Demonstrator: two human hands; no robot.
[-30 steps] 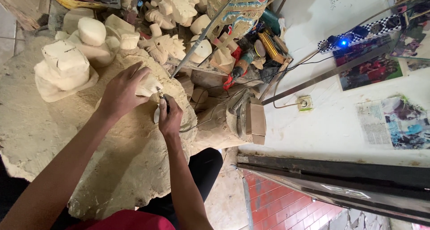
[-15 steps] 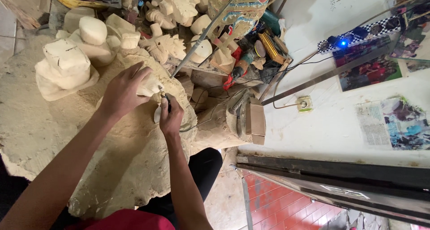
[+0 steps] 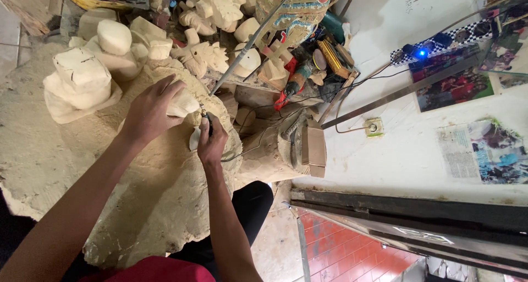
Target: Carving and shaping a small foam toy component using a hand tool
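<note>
At far left, a stack of pale rough-cut blocks (image 3: 82,81) sits on the big stone-like slab (image 3: 66,166) you use as a bench. More pale blanks (image 3: 118,37) stand just behind them.

Your left hand (image 3: 151,111) is clenched over a small pale carving (image 3: 183,103), fingers wrapped across its top, pinning it against the slab's upper edge. Only one end of the piece shows past your fingers.

Your right hand (image 3: 212,142) is just beside it, closed in a pen-style grip on a thin rotary tool (image 3: 206,120). Its tip points up at the exposed end of the carving and looks to be touching it or very nearly so; contact cannot be confirmed. A thin cable (image 3: 247,150) leaves the hand toward the right.

Judgement: the step in hand is fine detailing of the small carving, with the rough shape already there. The next move calls for a steady left-hand clamp, light pressure at the tip, and small turns of the piece to bring fresh surface to it. Keep your left fingertips back from the bit.

Right of your hands, a heap of carved pale figures (image 3: 206,54) crowds the bench's back edge, with a painted carved piece (image 3: 300,7) above. An open clutter of tools (image 3: 313,67) lies beside them. Whether they sit in a tray or box cannot be told, and no clear container is visible. Farther right are a white wall (image 3: 407,150) and a wall socket (image 3: 374,127).
</note>
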